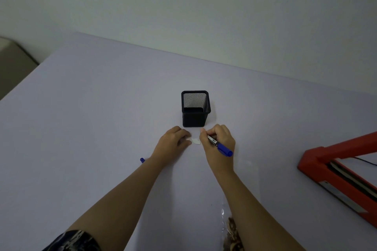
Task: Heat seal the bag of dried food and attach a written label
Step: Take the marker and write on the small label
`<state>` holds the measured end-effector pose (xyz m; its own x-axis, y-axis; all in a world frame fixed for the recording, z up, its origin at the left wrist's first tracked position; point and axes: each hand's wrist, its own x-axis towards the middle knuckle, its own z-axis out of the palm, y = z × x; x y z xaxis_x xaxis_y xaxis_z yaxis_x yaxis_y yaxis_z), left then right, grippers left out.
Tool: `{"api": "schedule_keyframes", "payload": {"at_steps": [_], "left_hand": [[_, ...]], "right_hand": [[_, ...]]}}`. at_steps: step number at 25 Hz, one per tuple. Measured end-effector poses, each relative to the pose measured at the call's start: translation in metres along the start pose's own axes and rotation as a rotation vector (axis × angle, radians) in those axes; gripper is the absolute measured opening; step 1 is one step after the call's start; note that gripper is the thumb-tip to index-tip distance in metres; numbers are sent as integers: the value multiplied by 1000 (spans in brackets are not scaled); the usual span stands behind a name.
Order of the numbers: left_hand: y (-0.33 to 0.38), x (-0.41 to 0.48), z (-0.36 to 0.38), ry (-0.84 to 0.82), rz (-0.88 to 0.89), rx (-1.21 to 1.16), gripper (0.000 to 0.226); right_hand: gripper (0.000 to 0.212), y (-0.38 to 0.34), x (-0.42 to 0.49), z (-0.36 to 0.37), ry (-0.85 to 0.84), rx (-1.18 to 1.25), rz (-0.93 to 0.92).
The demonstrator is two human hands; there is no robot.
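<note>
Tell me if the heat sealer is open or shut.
Open: the red heat sealer has its arm angled up off the base, leaving a wide gap.

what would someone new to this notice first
The two hands at the middle of the table draw the eye: the right hand grips a blue marker over a small white label that the left hand steadies. Just behind them stands a black mesh pen holder, and a red heat sealer lies at the right edge.
</note>
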<state>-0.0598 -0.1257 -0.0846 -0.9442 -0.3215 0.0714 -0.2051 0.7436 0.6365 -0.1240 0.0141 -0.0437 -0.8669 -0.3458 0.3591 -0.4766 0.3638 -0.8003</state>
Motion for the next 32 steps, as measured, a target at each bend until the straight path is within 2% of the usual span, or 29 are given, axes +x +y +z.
{"api": "schedule_keyframes", "payload": {"at_steps": [4, 7, 11, 15, 18, 20, 23, 25, 29, 32], "left_hand": [[-3, -2, 2, -26, 4, -18, 32], [-2, -1, 2, -32, -2, -1, 30], [-3, -4, 1, -30, 114, 132, 24], [0, -6, 1, 27, 250, 264, 39], [9, -4, -1, 41, 159, 212, 40], [11, 2, -2, 6, 104, 205, 31], [12, 3, -1, -14, 147, 239, 18], [8, 1, 2, 29, 159, 245, 14], [2, -11, 10, 158, 145, 185, 34], [-3, -16, 15, 163, 139, 152, 36]], "right_hand": [[23, 0, -1, 0, -13, 5, 10], [23, -1, -4, 3, -28, 9, 16], [22, -3, -7, 6, -37, 25, 14], [22, -4, -6, 5, -44, 23, 20], [22, -5, -4, 3, -42, 27, 20], [22, -4, -3, 3, -38, 28, 14], [22, -1, -5, 2, -40, 19, 12], [22, 0, -6, 1, -41, 23, 24], [23, 5, -6, 2, -36, 29, 28], [23, 8, -8, 9, -55, 38, 34]]}}
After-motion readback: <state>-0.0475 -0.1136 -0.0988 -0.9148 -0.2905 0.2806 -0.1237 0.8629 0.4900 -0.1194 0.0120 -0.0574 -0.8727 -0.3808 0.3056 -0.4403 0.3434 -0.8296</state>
